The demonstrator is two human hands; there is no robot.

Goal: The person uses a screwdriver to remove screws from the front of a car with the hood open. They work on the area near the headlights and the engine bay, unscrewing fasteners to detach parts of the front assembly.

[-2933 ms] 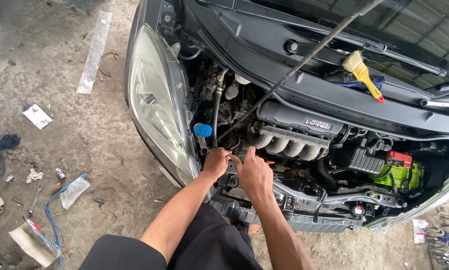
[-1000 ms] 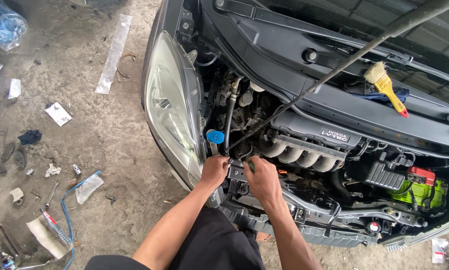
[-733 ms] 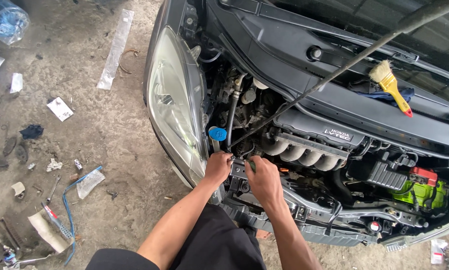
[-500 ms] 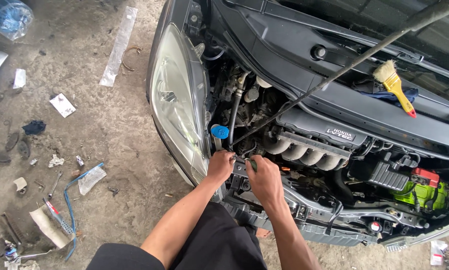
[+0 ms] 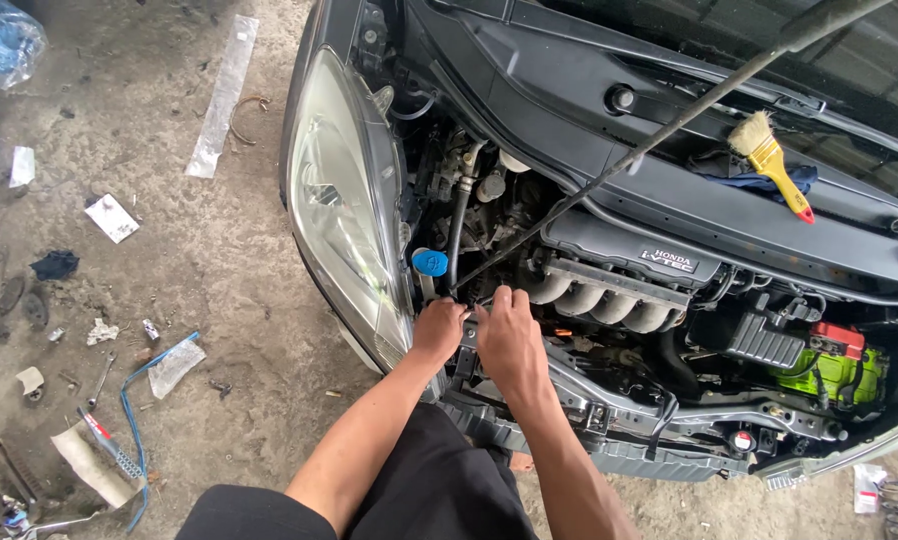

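Two hands work side by side at the front of one engine bay (image 5: 609, 300). The left hand (image 5: 439, 328) and right hand (image 5: 509, 338) curl over something hidden; whether either grips it cannot be told. Just above the left hand sits one blue cap (image 5: 430, 263); well to the right lies one yellow brush (image 5: 769, 160). Both hands have kept their place since half a second ago.

Dusty grey concrete floor (image 5: 219, 260), daylit; scattered scraps, plastic strip (image 5: 224, 95), possibly tools at lower left.

A dusty grey concrete floor (image 5: 219, 260) is carrying a clear plastic strip (image 5: 223, 96) far left, a white paper scrap (image 5: 112, 217), and a blue cable (image 5: 129, 420) lying near left.
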